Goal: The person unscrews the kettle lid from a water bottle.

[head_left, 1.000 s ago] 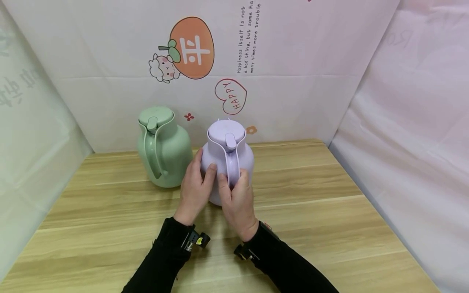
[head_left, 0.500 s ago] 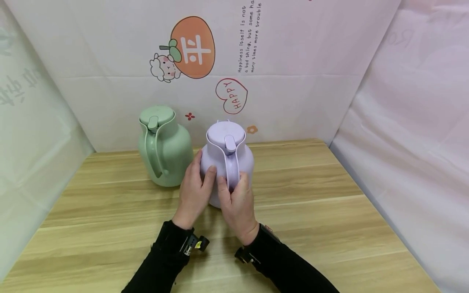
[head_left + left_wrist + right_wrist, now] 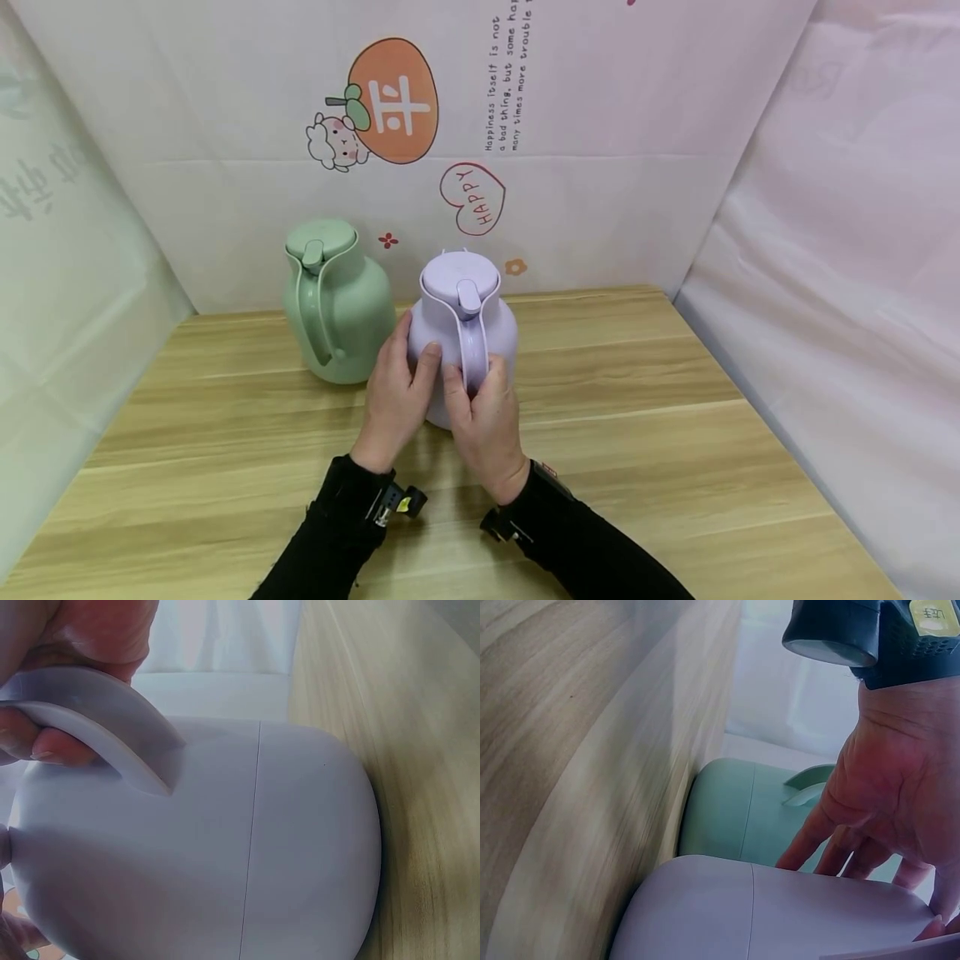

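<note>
A lilac thermos jug (image 3: pixel 447 327) stands upright in the middle of the head view, its lid toward the back wall and its handle (image 3: pixel 473 350) facing the person. My right hand (image 3: pixel 487 425) grips the lower part of that handle, thumb on its left side. Along the jug's left side lies my left hand (image 3: pixel 396 400); in the right wrist view its fingers look fairly straight against the body. The left wrist view shows the jug's smooth body (image 3: pixel 187 840) close to the tabletop; whether its base touches is hard to tell.
A green thermos jug (image 3: pixel 352 325) of the same shape stands just left of the lilac one, near the back of the wooden table (image 3: pixel 637 433). A printed white cloth (image 3: pixel 600 217) hangs behind, with more cloth at both sides.
The lilac jug has come slightly toward the person, both hands keeping their places on it. The green jug has stayed where it was.
</note>
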A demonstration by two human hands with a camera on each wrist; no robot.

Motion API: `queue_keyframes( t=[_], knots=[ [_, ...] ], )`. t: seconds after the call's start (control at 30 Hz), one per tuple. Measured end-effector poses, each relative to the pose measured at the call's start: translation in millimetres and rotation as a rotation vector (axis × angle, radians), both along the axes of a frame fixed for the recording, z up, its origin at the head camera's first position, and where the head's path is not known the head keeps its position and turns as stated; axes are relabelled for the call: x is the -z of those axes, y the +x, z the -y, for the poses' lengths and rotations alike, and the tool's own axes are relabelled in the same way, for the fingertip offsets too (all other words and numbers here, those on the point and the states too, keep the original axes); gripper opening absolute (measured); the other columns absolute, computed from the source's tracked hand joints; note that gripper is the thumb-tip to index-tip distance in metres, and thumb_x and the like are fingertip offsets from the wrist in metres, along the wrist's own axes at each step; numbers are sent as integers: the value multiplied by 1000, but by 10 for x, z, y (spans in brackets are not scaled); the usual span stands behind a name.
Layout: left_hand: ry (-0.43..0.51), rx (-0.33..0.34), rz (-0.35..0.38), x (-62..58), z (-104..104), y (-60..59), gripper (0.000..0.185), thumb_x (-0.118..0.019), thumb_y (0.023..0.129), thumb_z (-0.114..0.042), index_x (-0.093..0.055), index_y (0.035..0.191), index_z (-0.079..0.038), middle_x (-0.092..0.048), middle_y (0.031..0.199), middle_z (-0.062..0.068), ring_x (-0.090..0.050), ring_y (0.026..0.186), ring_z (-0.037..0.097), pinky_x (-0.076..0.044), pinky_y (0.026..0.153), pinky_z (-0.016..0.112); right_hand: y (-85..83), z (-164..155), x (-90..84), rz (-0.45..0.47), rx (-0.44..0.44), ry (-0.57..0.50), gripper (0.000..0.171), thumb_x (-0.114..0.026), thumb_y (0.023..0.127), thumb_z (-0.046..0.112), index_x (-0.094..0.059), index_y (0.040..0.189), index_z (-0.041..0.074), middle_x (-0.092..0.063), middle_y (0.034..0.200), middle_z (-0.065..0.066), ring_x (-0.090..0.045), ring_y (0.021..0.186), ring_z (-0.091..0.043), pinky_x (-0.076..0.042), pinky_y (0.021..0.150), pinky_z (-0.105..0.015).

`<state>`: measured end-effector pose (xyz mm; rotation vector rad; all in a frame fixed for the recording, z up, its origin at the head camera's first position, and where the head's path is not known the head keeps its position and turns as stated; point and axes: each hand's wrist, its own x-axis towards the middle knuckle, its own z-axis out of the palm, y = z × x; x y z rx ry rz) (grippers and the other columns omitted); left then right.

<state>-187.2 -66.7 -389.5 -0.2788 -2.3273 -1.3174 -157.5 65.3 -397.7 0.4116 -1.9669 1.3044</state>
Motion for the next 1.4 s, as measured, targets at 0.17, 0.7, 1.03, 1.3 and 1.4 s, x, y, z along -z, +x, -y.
queue_keyframes(
  t=[0.17, 0.7, 1.03, 1.3, 1.4],
  knots=[
    [-14, -1, 14, -15, 7, -1, 70, -52, 108, -43, -33, 161, -1, -49, 153, 26, -53, 137, 41, -46, 107, 61, 2, -8, -9, 19, -32, -9, 27, -64, 103, 21, -52, 112, -2, -63, 91, -12, -63, 77, -20, -52, 62, -33],
    [-74, -16, -135, -315, 103, 6, 72, -52, 107, -44, -31, 162, -3, -38, 164, 21, -39, 151, 36, -35, 119, 59, 15, -24, -7, 3, -68, -12, 33, -63, 104, 28, -52, 114, -1, -64, 100, -14, -66, 88, -23, -55, 72, -36],
    [-165, 98, -371, -773, 143, -119, 70, -53, 106, -47, -41, 158, -1, -44, 161, 18, -39, 152, 30, -32, 122, 52, 21, -38, 12, 1, -173, -77, 24, -46, 112, 25, -52, 112, 2, -60, 75, -4, -62, 61, -16, -53, 58, -26],
    [-358, 252, -332, -1142, 92, -257, 68, -51, 106, -49, -43, 158, -7, -44, 162, 12, -34, 155, 26, -28, 125, 52, 40, -35, -5, 42, -211, -104, 12, -45, 111, 14, -53, 109, 5, -63, 81, -6, -62, 58, -18, -52, 55, -27],
    [-421, 313, -274, -1215, 65, -317, 67, -52, 105, -48, -42, 159, -11, -43, 164, 11, -33, 155, 25, -27, 125, 51, 29, -41, -10, 33, -232, -108, 11, -46, 110, 12, -54, 106, 6, -63, 80, -8, -62, 57, -17, -51, 53, -26]
  ],
)
